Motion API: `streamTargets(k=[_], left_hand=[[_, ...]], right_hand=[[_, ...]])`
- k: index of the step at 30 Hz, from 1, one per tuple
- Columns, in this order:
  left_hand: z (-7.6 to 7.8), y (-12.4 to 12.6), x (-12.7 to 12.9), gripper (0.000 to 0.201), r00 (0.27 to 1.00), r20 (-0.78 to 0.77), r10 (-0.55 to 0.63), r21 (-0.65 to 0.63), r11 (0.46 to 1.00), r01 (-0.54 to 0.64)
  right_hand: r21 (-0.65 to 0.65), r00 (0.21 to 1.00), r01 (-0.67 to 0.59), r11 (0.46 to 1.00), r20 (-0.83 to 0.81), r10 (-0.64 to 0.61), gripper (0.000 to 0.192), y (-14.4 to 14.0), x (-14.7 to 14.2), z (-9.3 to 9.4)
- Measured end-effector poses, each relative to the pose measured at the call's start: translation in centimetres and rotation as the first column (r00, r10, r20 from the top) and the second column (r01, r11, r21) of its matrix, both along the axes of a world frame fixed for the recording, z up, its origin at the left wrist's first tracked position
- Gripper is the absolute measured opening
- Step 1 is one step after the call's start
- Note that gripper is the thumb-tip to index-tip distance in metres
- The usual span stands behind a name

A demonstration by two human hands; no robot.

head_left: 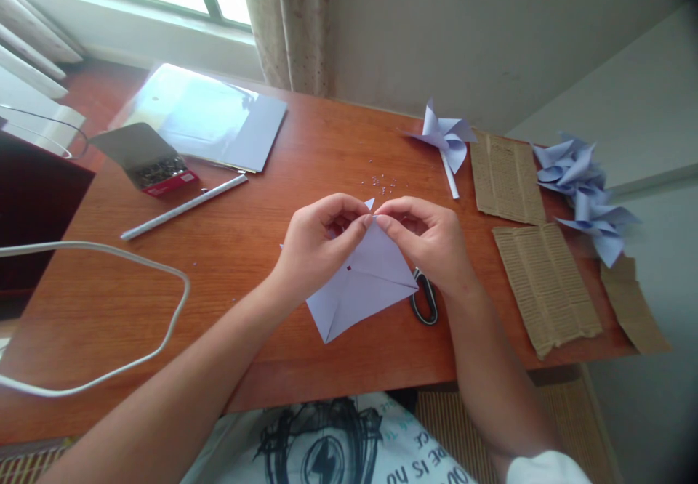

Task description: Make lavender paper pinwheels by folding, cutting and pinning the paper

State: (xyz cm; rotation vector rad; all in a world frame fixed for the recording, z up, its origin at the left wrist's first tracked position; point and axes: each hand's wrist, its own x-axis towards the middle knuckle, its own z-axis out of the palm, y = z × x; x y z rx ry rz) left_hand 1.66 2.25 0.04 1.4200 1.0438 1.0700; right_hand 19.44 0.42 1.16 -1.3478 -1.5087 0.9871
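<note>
1. At a wooden surface [305, 157], the left hand [313, 248] and right hand [430, 240] meet fingertip to fingertip over a pale lilac paper square [363, 284], each pinching a folded corner of the sheet at its upper tip.
2. The paper square lies flat on the surface directly beneath and between the hands, creased along its diagonals, with a small dark mark near its centre and its lower corner pointing toward the person's body.
3. A pair of scissors [425, 301] rests just under the right wrist, its dark handle loops showing beside the paper's right corner.
4. Beyond the right hand, a finished paper pinwheel [444, 139] on a white stick lies on the surface, with a scatter of tiny bits between it and the hands.
5. Farther out to the right of the right hand lie two strips of corrugated cardboard [545, 284], and past them a heap of more pinwheels [586, 193] at the surface's edge.
6. Out beyond the left hand lie a white rolled stick [185, 206], an open box of small metal fasteners [158, 171] and a stack of lilac sheets [218, 117] near the window.
7. A white cable [136, 266] loops across the surface well to the left of the left forearm.
</note>
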Motion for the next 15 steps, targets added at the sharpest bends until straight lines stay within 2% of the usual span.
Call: streamTargets(k=[15], left_hand=[[-0.14,0.02,0.02,0.012,1.000,-0.022,0.006,0.011,1.000,-0.006]], right_hand=[[0.001,1.000,0.005,1.000,0.005,-0.005,0.008,0.03,-0.02,-0.07]])
